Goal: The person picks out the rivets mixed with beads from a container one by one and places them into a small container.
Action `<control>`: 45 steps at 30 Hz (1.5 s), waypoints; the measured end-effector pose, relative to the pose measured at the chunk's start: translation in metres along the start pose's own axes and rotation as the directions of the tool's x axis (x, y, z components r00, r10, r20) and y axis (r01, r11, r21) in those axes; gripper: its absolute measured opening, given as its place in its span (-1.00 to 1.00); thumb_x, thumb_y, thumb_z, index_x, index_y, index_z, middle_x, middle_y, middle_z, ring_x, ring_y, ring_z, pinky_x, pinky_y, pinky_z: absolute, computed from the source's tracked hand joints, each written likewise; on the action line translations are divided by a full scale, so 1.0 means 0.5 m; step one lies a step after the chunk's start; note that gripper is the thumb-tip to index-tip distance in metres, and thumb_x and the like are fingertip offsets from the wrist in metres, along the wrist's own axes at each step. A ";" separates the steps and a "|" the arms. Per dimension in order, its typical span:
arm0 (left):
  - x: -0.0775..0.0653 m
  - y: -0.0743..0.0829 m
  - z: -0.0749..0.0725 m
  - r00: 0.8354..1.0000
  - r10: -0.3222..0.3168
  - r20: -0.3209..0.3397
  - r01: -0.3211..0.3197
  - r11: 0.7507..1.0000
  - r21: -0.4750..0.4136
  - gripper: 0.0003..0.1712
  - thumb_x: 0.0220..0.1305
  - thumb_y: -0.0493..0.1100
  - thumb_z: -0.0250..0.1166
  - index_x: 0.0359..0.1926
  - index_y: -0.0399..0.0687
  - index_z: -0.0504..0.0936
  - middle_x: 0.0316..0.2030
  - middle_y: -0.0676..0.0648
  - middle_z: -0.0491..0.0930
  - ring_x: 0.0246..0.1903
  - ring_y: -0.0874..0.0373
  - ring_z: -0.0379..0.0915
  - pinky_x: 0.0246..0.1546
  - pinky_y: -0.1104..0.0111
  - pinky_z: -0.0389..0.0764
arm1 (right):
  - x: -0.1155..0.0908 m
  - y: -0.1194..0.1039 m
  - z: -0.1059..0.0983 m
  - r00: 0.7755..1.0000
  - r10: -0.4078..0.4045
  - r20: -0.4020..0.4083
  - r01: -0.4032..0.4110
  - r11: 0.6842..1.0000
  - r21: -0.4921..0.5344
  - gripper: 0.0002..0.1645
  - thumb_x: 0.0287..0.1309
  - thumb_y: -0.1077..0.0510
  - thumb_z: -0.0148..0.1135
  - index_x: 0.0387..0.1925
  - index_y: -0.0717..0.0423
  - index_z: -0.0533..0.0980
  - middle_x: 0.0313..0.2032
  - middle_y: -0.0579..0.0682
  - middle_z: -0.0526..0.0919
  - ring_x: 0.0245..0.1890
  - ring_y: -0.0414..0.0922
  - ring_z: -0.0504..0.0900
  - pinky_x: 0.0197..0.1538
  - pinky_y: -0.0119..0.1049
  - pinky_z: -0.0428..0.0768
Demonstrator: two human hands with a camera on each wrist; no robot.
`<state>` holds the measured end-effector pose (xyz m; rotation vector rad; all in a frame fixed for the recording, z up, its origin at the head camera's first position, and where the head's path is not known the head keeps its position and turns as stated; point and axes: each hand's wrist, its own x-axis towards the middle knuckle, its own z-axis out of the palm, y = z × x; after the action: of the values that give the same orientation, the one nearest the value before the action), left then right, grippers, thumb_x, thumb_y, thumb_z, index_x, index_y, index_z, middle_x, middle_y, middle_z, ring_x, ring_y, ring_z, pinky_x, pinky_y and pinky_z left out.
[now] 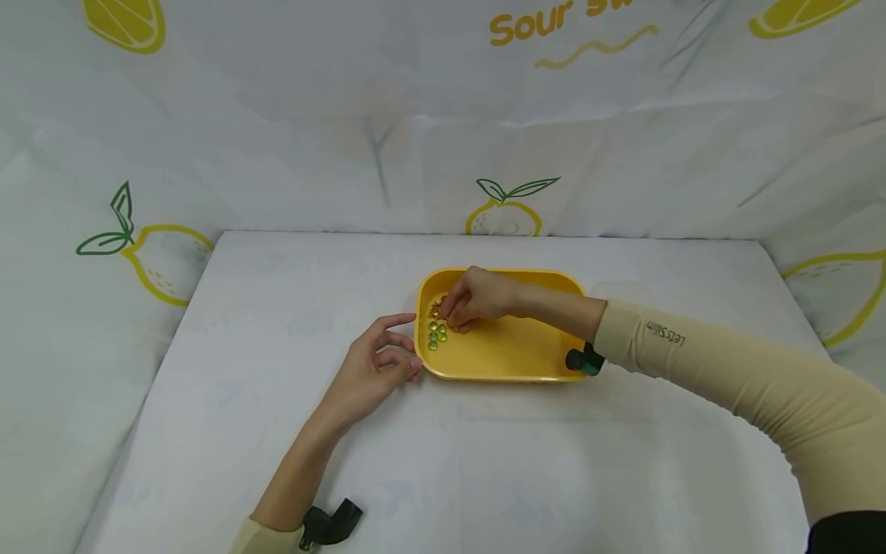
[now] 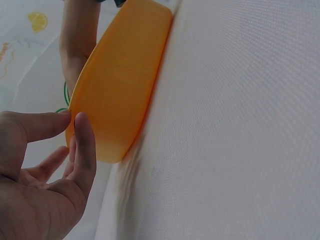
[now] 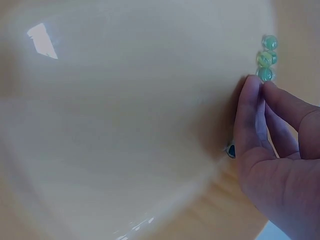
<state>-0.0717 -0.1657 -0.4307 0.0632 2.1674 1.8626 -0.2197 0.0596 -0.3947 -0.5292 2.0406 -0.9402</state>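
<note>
A yellow tray point(image 1: 512, 350) holds several small glass marbles point(image 1: 433, 336) lined up along its left end, green toward the near side and amber farther back. My right hand point(image 1: 477, 298) reaches into the tray, thumb and fingertips pinched together at the row. In the right wrist view the tips of the right hand point(image 3: 280, 127) meet at a green marble point(image 3: 265, 74); the fingers partly hide the row. Outside the tray's left wall, my left hand point(image 1: 374, 369) has its fingers loosely spread, and in the left wrist view its index fingertip point(image 2: 64, 117) touches the rim.
The tray stands on a white-covered table point(image 1: 277, 308) near its back edge. Behind it hangs a white cloth point(image 1: 291, 154) printed with lemons. A dark marble point(image 3: 231, 150) lies beside the right hand. A black wrist camera point(image 1: 332, 523) is strapped to the left wrist.
</note>
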 end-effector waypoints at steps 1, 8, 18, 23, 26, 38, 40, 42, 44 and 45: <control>0.000 0.000 0.000 1.000 0.002 0.002 -0.002 1.000 0.001 -0.25 0.43 -0.33 0.37 0.55 0.14 0.38 0.08 -0.20 0.61 -0.16 -0.01 0.80 -0.10 0.47 0.76 | -0.001 -0.001 0.001 1.000 -0.002 -0.001 0.002 1.000 0.000 -0.72 0.38 0.38 0.34 0.07 0.42 0.72 -0.07 0.26 0.86 -0.28 -0.25 0.80 -0.08 -0.35 0.85; 0.000 -0.002 0.001 1.000 0.003 0.005 -0.003 1.000 0.002 -0.25 0.43 -0.34 0.37 0.55 0.12 0.38 0.08 -0.21 0.61 -0.16 -0.02 0.80 -0.12 0.47 0.75 | -0.003 -0.001 0.002 1.000 0.000 0.002 0.000 1.000 -0.016 -0.74 0.39 0.36 0.36 0.04 0.40 0.73 -0.11 0.21 0.87 -0.30 -0.24 0.81 -0.10 -0.35 0.85; -0.002 -0.003 0.001 1.000 -0.001 0.009 0.001 1.000 -0.003 -0.25 0.44 -0.33 0.37 0.55 0.13 0.38 0.08 -0.20 0.61 -0.15 -0.07 0.80 -0.10 0.48 0.75 | -0.002 0.008 0.003 1.000 0.005 0.021 -0.006 1.000 0.011 -0.80 0.37 0.39 0.35 -0.03 0.42 0.73 -0.21 0.16 0.86 -0.34 -0.25 0.81 -0.13 -0.35 0.85; -0.002 -0.004 0.001 1.000 0.004 0.006 -0.004 1.000 -0.001 -0.25 0.43 -0.32 0.39 0.54 0.14 0.38 0.08 -0.20 0.61 -0.15 -0.10 0.80 -0.11 0.48 0.76 | -0.006 0.005 -0.002 1.000 0.015 0.016 -0.015 1.000 0.027 -0.79 0.36 0.38 0.37 -0.04 0.41 0.74 -0.21 0.15 0.87 -0.35 -0.24 0.80 -0.14 -0.36 0.85; -0.002 -0.004 0.001 1.000 0.009 0.007 -0.009 1.000 0.001 -0.25 0.44 -0.32 0.39 0.54 0.15 0.38 0.08 -0.20 0.61 -0.15 -0.10 0.80 -0.11 0.48 0.76 | -0.009 0.000 -0.006 1.000 0.024 0.007 -0.024 0.999 0.038 -0.78 0.36 0.36 0.38 -0.02 0.39 0.75 -0.20 0.16 0.87 -0.34 -0.23 0.80 -0.12 -0.33 0.86; 0.000 -0.001 0.001 1.000 0.011 0.017 -0.011 1.000 0.005 -0.26 0.45 -0.31 0.37 0.55 0.15 0.37 0.08 -0.20 0.60 -0.14 -0.11 0.80 -0.11 0.47 0.77 | -0.043 -0.011 -0.039 0.999 -0.003 -0.039 0.004 1.000 0.028 -0.70 0.37 0.30 0.40 0.08 0.35 0.73 -0.02 0.25 0.86 -0.19 -0.17 0.87 0.05 -0.25 0.86; -0.001 0.000 0.001 1.000 0.011 0.015 -0.011 1.000 0.009 -0.26 0.45 -0.30 0.38 0.56 0.14 0.37 0.08 -0.20 0.60 -0.14 -0.11 0.80 -0.10 0.47 0.77 | -0.054 -0.015 -0.048 0.999 -0.014 -0.045 0.015 1.000 0.024 -0.69 0.38 0.29 0.40 0.09 0.35 0.73 -0.01 0.26 0.86 -0.15 -0.13 0.88 0.07 -0.22 0.86; -0.002 0.001 0.000 1.000 0.008 0.012 -0.008 1.000 0.012 -0.26 0.45 -0.30 0.38 0.56 0.14 0.38 0.07 -0.20 0.60 -0.14 -0.11 0.80 -0.10 0.47 0.77 | -0.065 -0.019 -0.056 0.998 -0.020 -0.051 0.022 0.999 0.030 -0.67 0.40 0.27 0.40 0.12 0.34 0.72 0.01 0.26 0.85 -0.11 -0.07 0.88 0.11 -0.19 0.85; -0.003 0.001 0.000 1.000 0.009 0.010 -0.009 1.000 0.014 -0.25 0.45 -0.30 0.39 0.56 0.14 0.38 0.07 -0.19 0.60 -0.14 -0.11 0.80 -0.10 0.47 0.77 | -0.077 -0.023 -0.063 0.998 -0.027 -0.060 0.029 0.999 0.044 -0.66 0.41 0.26 0.40 0.13 0.33 0.72 0.03 0.26 0.85 -0.06 0.00 0.88 0.13 -0.14 0.85; -0.003 0.001 0.000 1.000 0.010 0.009 -0.010 1.000 0.013 -0.25 0.45 -0.30 0.39 0.56 0.14 0.37 0.07 -0.20 0.60 -0.14 -0.11 0.80 -0.10 0.47 0.77 | -0.083 -0.024 -0.067 0.997 -0.028 -0.066 0.031 0.998 0.047 -0.66 0.41 0.25 0.41 0.14 0.32 0.72 0.04 0.26 0.84 -0.05 0.02 0.87 0.15 -0.12 0.84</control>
<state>-0.0704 -0.1658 -0.4298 0.0854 2.1770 1.8500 -0.2221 0.0932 -0.3514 -0.5101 2.0679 -1.0336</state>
